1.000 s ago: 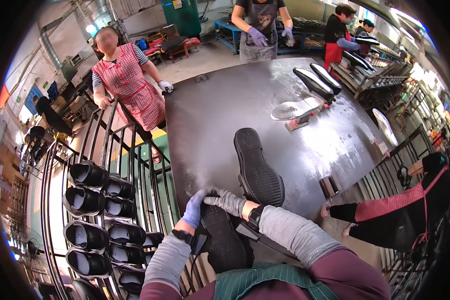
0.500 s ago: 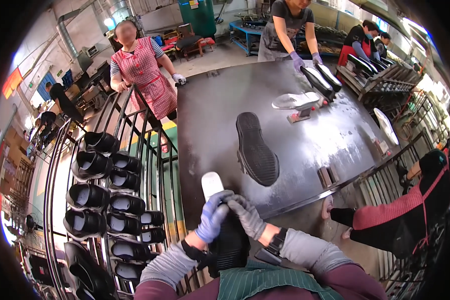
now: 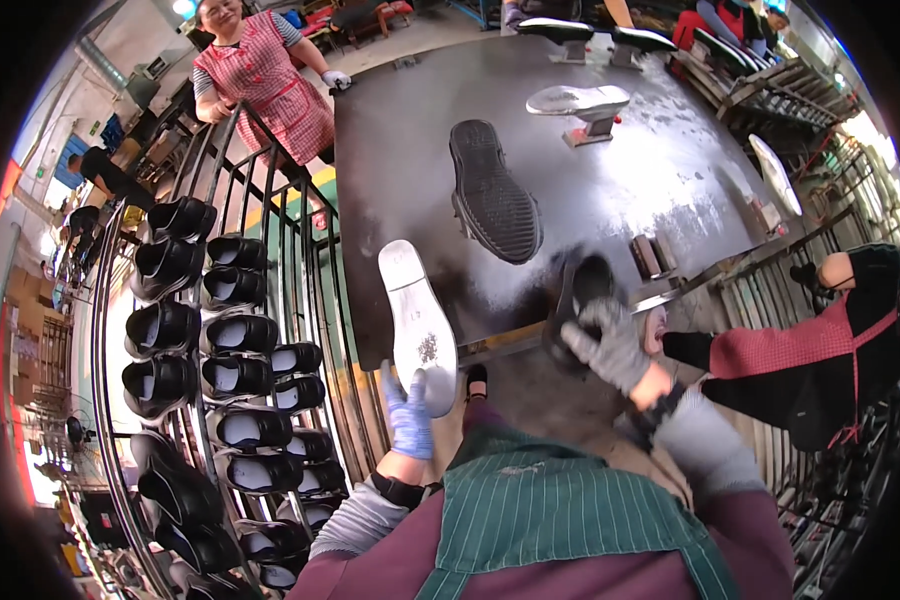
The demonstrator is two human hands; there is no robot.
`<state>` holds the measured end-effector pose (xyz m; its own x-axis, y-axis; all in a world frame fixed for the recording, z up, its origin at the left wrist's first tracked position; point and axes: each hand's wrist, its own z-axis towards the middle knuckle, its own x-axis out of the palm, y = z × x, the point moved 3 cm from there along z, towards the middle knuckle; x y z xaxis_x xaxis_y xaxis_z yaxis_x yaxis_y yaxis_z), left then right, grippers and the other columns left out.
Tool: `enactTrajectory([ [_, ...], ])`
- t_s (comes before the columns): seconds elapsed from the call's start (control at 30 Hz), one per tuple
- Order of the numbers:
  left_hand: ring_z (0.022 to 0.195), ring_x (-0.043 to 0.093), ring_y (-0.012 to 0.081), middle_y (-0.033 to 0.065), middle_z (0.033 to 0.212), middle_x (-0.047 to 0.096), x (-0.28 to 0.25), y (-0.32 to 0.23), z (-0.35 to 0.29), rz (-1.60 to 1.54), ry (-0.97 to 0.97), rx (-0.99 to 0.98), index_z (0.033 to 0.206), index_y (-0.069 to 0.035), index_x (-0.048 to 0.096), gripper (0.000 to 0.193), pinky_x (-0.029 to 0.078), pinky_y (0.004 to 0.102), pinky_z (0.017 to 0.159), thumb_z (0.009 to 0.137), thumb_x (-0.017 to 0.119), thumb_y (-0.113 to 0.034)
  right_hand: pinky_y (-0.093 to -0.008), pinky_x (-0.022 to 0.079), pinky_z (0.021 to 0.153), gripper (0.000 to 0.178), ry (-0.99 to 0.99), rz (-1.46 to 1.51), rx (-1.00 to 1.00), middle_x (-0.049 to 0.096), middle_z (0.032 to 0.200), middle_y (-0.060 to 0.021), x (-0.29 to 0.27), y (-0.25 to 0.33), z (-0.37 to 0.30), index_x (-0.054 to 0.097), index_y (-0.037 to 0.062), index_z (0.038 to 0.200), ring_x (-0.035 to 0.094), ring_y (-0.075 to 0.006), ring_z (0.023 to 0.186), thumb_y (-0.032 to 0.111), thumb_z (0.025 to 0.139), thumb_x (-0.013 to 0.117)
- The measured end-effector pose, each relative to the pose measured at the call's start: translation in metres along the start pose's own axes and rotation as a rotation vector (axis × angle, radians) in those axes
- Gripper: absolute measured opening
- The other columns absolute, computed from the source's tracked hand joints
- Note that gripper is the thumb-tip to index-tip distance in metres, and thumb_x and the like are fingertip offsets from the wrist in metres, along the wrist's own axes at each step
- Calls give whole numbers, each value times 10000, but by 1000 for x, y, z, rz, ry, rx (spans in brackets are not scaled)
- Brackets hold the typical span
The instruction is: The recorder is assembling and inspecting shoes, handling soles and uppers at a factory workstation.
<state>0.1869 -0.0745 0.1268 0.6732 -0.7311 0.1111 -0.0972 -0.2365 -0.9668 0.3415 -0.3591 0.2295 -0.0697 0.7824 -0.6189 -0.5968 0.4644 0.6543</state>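
My left hand (image 3: 408,415), in a blue glove, grips the toe end of a white shoe last (image 3: 417,320), its flat underside up at the table's near left edge. My right hand (image 3: 610,345), in a grey glove, holds a dark shoe (image 3: 587,285) over the near edge, apart from the last. Part of that shoe is hidden behind my fingers. Farther in, a black shoe (image 3: 495,195) lies sole up on the dark metal table (image 3: 400,160).
Beyond it, another white last (image 3: 577,100) sits on a metal stand. A rack of black shoes (image 3: 240,370) stands at my left, near a person in a checked apron (image 3: 285,100). At my right is a person in a red and black garment (image 3: 800,350). Metal brackets (image 3: 652,257) edge the table.
My hands have parted: the dark shoe is off the white last and has gone right in my right hand. The last now shows bare. The view has shifted, so the table sits higher.
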Motion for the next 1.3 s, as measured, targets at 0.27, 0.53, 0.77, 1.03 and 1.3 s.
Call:
enactTrajectory([
  [0.27,1098,546,198,100,1250,549,17,-2,82,-69,195,-101,1384,-31,385,738,482,344,917,810,760,-304,-362,418,982,646,-122,82,408,572,1229,-199,79,-121,110,474,12,1300,548,-310,1142,410,840,692],
  [0.53,1088,575,191,109,1225,587,42,-57,254,226,505,-20,1366,7,416,745,473,323,940,798,764,-326,-370,43,1161,692,116,748,772,530,1359,-87,117,-66,142,398,39,1412,378,-239,1337,383,874,664],
  [0.77,960,639,226,172,1026,665,176,-93,358,569,625,93,1240,30,551,574,504,316,841,858,676,-380,-336,284,1112,788,307,690,725,464,1406,-111,72,-57,89,345,20,1440,387,-206,1324,306,826,746],
  [1.03,1042,556,189,88,1122,623,196,-85,292,67,1018,-144,1183,-5,599,416,424,320,943,918,592,-326,-359,475,875,566,231,275,977,691,972,-148,44,-99,92,680,71,1082,645,-286,998,563,803,671],
  [1.3,886,586,155,58,943,652,115,-96,339,326,333,109,1048,1,656,313,466,304,835,933,577,-279,-368,450,924,858,591,124,805,648,1096,-235,133,-72,131,629,-33,1163,610,-303,1062,705,725,651],
])
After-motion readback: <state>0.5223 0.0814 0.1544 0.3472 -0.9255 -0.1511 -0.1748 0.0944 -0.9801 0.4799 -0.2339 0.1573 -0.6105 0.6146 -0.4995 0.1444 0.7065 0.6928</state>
